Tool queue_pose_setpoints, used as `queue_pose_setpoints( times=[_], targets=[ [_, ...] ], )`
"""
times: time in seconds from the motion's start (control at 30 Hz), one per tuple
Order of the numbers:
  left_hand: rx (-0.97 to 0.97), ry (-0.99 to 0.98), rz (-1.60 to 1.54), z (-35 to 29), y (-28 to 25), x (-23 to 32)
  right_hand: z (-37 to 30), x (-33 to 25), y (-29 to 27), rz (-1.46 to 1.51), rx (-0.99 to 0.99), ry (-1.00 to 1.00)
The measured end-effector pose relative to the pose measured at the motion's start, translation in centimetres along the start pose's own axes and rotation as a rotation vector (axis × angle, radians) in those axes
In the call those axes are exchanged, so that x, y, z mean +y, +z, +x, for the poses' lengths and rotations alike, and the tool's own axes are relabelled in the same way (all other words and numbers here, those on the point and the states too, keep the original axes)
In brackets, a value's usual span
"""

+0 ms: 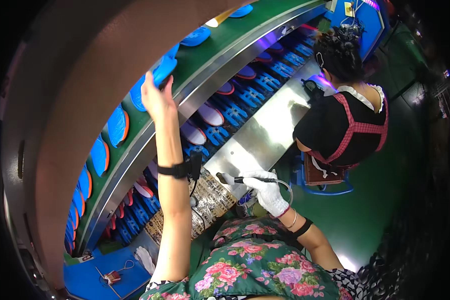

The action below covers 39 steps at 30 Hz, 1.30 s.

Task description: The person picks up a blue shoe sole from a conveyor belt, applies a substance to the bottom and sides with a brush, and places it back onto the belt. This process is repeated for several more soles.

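A brown hood (80, 75) curves down the left side, beside a green conveyor belt (205, 60) carrying a row of blue, orange-edged shoe parts (118, 126). Green floor (305, 215) spreads at the right. Below the belt runs a lower rack (250, 95) with blue holders and pale and pink-edged soles, bordered by a shiny metal ledge (255, 140). At the right a co-worker (345, 115) in a black top and pink checked straps sits on a stool, back turned. The wearer's green floral apron (255, 265) fills the bottom centre; a blue table (80, 280) stands at lower left.

The bare left hand (159, 97) reaches over the belt, its fingers and thumb clamped on a blue shoe piece (165, 69), near the other parts; whether this piece touches the belt I cannot tell. The right hand (266, 191), in a white glove, is over the near end of the ledge, fingers closed around a slim black tool (240, 180) with a dark tip pointing left. A thin pale cable (291, 191) loops beside the glove. Smallest is a bangle (294, 220) on the right wrist
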<state>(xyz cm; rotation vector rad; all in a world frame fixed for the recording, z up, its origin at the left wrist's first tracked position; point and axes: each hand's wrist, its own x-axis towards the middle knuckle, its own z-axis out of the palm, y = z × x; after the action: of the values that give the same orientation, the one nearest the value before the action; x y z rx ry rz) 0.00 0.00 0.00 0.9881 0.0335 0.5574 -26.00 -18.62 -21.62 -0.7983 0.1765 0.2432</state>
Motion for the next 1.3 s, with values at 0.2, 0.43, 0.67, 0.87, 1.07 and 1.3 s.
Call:
queue_pose_setpoints(
  times=[0.2,0.43,0.67,0.87,1.07,1.3],
  targets=[
    [-0.407,-0.438,-0.529,-11.1,-6.5,4.2,-0.7,0.7,-0.2,0.075,0.022,-0.018],
    [-0.337,-0.528,0.103,-18.7,-15.0,4.5,-1.0,-0.8,0.1,0.350,0.056,-0.019],
    [-0.415,-0.821,0.036,-24.5,-21.8,1.4,-3.1,-6.2,6.8,0.028,-0.037,-0.170],
    [-0.131,-0.829,-0.250,-25.0,-18.7,-0.2,-1.8,-7.3,9.5,-0.516,-0.185,-0.686],
    [0.026,-0.725,-0.120,-26.2,-17.1,0.4,0.3,-6.8,10.9,-0.744,-0.224,-1.033],
    [-0.045,-0.715,-0.020,-26.6,-17.7,-0.5,-1.2,-6.1,11.8,-1.158,-0.253,-1.138]
  ],
)
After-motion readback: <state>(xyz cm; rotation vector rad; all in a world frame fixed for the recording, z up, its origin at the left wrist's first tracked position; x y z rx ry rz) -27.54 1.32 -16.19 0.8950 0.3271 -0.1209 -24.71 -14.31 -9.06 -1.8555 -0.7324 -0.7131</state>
